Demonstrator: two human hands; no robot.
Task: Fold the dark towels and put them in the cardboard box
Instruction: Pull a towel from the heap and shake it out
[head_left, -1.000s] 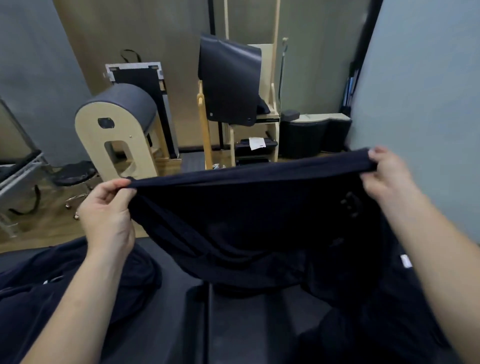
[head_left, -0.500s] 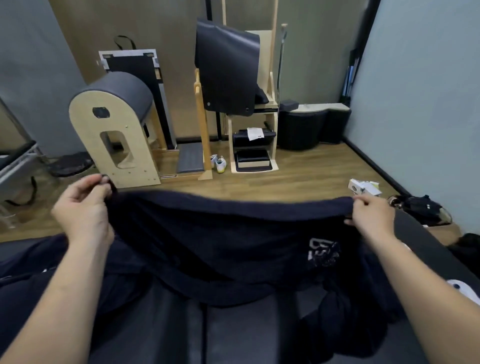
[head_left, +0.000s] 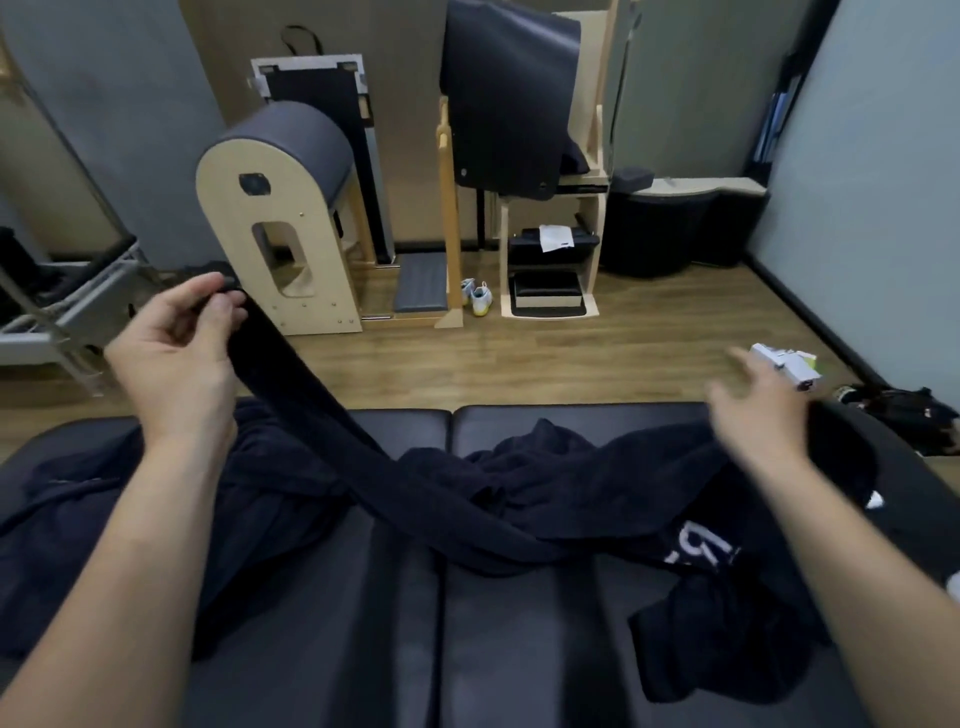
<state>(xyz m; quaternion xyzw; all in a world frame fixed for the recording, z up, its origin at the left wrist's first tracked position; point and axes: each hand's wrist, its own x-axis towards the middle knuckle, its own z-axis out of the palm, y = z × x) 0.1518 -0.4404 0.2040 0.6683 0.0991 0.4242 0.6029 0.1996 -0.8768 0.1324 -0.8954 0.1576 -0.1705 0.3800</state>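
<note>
The bench (head_left: 405, 597), padded and black, fills the lower half of the view, from 3 through 6 to 9 o'clock. No cardboard box is seen in this view.

The towel (head_left: 467, 519) is draped across the bench. A twisted band runs from 10 o'clock down to a crumpled heap at 4 o'clock, where a white logo (head_left: 698, 548) faces up. A second dark heap (head_left: 62, 499) lies at 8 o'clock; whether it is a separate towel cannot be told.

One second ago the towel was held taut and level between both hands, raised clear of the bench. Half a second ago it had been lowered, both corners gripped. Now the right corner has been released and the cloth has collapsed onto the bench.

The left hand (head_left: 176, 358), at 10 o'clock, is closed in a pinch on one corner, which is held above the bench. The right hand (head_left: 758, 410), at 2 o'clock, is blurred; its fingers are spread and nothing is gripped. It hovers just above the towel's far edge.

Judgement: no fold is yet made. The spread was lost on release, so the towel must be re-gripped and flattened before folding can begin.
</note>
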